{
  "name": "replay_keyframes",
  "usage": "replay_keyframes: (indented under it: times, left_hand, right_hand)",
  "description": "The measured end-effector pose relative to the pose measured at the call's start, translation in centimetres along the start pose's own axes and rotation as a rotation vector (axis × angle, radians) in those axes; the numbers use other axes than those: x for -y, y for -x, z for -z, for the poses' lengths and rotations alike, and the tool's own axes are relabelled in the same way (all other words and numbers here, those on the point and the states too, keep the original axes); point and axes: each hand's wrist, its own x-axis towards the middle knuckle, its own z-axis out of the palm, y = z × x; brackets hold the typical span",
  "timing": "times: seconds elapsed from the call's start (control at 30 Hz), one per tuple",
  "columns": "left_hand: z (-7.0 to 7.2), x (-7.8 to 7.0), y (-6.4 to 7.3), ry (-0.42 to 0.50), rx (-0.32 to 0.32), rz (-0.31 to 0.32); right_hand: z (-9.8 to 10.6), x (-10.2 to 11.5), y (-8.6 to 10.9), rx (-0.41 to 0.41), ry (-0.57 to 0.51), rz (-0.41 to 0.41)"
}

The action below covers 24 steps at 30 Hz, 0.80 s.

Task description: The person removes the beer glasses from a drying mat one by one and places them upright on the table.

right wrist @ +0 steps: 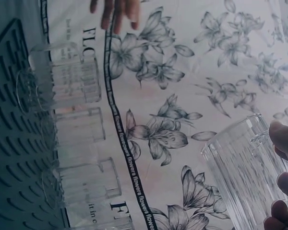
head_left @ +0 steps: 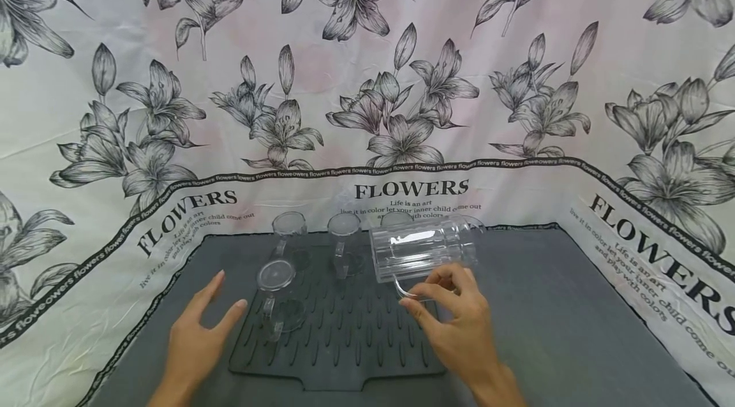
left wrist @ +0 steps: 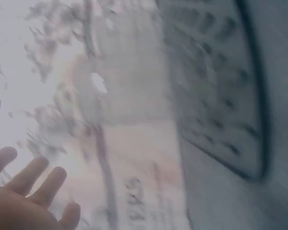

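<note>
My right hand (head_left: 456, 318) pinches the handle of a clear ribbed mug (head_left: 422, 244), which is tipped on its side above the mat's back right part. In the right wrist view, the fingers (right wrist: 285, 139) bend at the handle of this same mug (right wrist: 249, 172). My left hand (head_left: 198, 337) hovers left of the mat, fingers and thumb spread, holding nothing. Nearest to it is a clear mug (head_left: 277, 276) at the mat's left side. Two more clear mugs stand farther back, one at the left (head_left: 289, 225) and one near the middle (head_left: 344, 225).
A dark ridged drying mat (head_left: 335, 362) with a front tab lies on the grey table (head_left: 551, 318). Flower-printed cloth (head_left: 402, 139) rises behind and at both sides. Another clear rim (head_left: 396, 220) shows partly behind the held mug. The left wrist view is blurred.
</note>
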Motion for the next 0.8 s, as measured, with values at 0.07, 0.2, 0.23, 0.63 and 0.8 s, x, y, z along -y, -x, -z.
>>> replay_keyframes:
  times: [0.07, 0.2, 0.23, 0.63, 0.8]
  left_hand:
    - [-0.3, -1.6, 0.0, 0.051, -0.015, -0.038]
    - [-1.1, -4.7, -0.2, 0.149, 0.003, -0.121]
    - [-1.4, -5.4, -0.3, 0.171, 0.015, -0.141]
    - [-5.9, -9.5, -0.8, 0.428, 0.243, -0.208]
    - [-7.3, -10.6, -0.9, 0.496, 0.338, -0.150]
  right_hand:
    - [0.0, 0.1, 0.0, 0.000, 0.002, 0.012]
    - [-0.1, 0.4, -0.1, -0.010, 0.013, 0.039]
    - [-0.1, 0.4, -0.2, -0.012, 0.013, 0.046]
    - [-1.0, 1.3, 0.4, 0.016, -0.004, 0.057]
    - [-1.4, 1.6, 0.6, 0.025, -0.028, 0.077]
